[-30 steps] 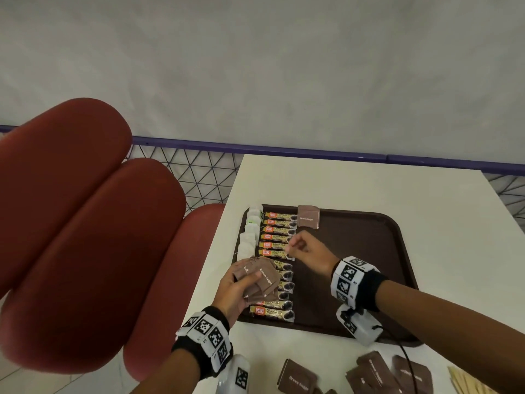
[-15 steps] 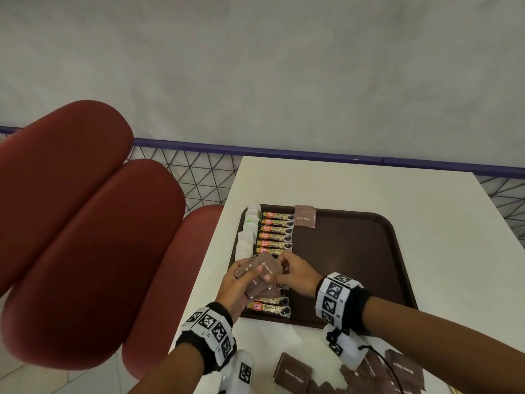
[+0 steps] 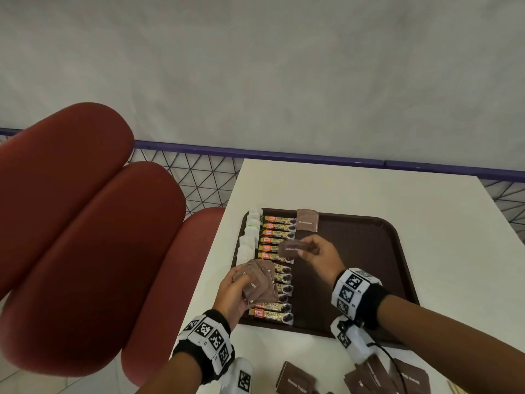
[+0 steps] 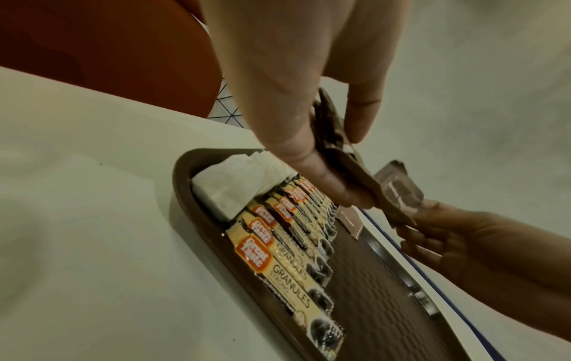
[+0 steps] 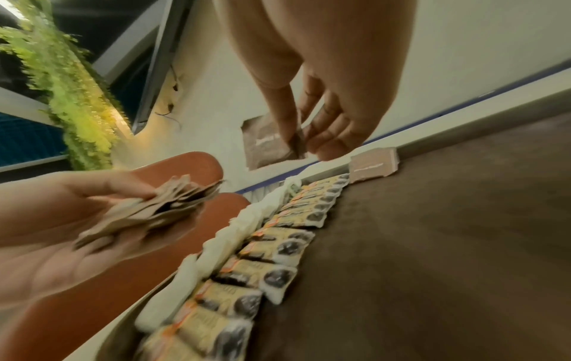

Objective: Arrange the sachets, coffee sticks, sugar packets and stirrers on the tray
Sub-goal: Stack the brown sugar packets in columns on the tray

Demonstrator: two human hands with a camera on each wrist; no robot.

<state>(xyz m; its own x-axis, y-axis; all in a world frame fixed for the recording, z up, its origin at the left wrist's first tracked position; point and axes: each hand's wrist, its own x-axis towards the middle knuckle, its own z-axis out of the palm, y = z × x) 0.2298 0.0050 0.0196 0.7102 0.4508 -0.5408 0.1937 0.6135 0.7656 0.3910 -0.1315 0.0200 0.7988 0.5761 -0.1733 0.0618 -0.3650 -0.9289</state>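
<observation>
One sugar packet [image 3: 293, 249] was pinched in the right hand [image 3: 321, 253], above the tray [image 3: 369, 265]. The packet already laid down [image 3: 307, 220] sat at twelve o'clock from it. The left hand [image 3: 231, 291] held a bunch of packets [image 3: 260, 281], farther off.

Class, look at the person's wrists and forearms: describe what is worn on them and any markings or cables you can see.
Both forearms are bare, with no sleeves. Each wrist carries a black band faced with white tiles printed with black square codes. A white tagged camera unit hangs under each wrist; a thin black cable trails from the right one.
</observation>
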